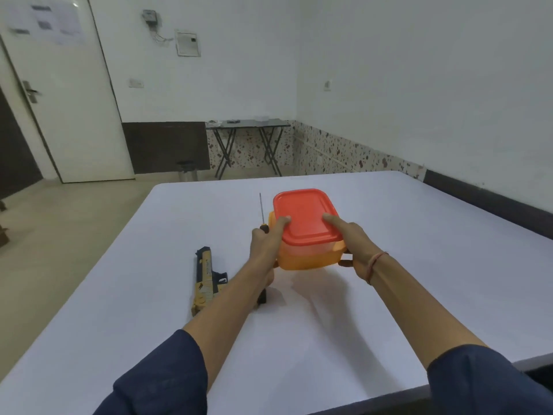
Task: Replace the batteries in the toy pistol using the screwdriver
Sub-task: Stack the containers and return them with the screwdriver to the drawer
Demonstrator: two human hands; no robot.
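Left hand (264, 247) and right hand (356, 247) clasp an orange container (308, 256) with red lid (305, 217), fingers curled round its sides. Screwdriver (261, 211) lies just beside it; toy pistol (205, 280) lies left on the white table (419, 265)

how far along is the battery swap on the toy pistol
Barely begun. Nothing looks done: the toy pistol lies on the table and the screwdriver lies beside the box, neither held. In hand: the left hand and right hand grip the orange container, its red lid on. Left: opening it, unscrewing, swapping batteries, closing up.
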